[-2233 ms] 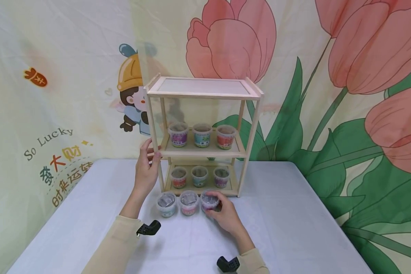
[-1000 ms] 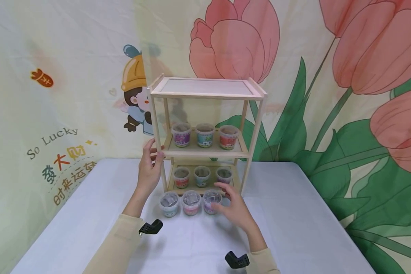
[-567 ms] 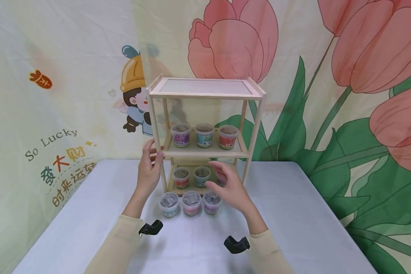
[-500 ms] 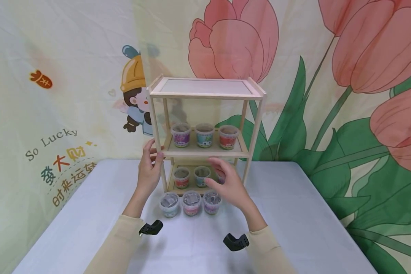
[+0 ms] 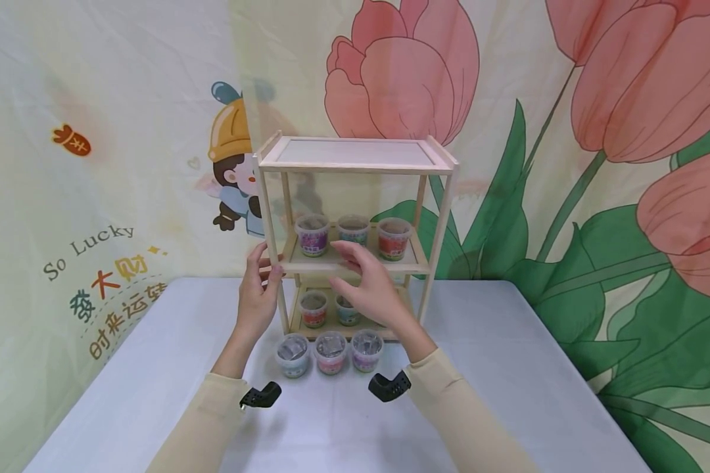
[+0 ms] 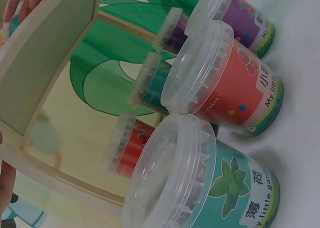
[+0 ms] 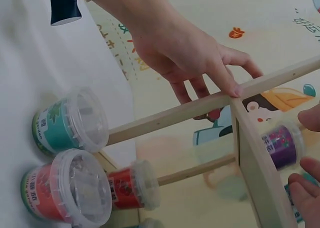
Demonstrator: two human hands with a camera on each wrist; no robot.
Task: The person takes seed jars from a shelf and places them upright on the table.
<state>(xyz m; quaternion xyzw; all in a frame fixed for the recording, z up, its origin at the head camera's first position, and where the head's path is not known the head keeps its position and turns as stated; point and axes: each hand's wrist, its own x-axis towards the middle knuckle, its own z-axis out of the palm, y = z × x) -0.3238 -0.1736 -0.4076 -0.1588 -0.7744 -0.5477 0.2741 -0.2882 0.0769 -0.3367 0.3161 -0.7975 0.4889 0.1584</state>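
Observation:
My left hand grips the left front post of a small wooden shelf rack, thumb in front and fingers behind. My right hand, thumb and fingers apart, reaches toward the teal planting cup in the middle of the rack's middle shelf and partly covers it. A purple cup and a red cup flank that one. On the bottom shelf stand a red cup and a teal cup; the purple one there is hidden behind my right hand.
In front of the rack, teal, pink-red and purple cups stand in a row on the white-covered table. All have clear plastic tops. A printed tulip backdrop hangs behind.
My right hand has let go of the purple front cup, risen past the bottom shelf, and moved left to the middle shelf. My left hand has stayed on the post.

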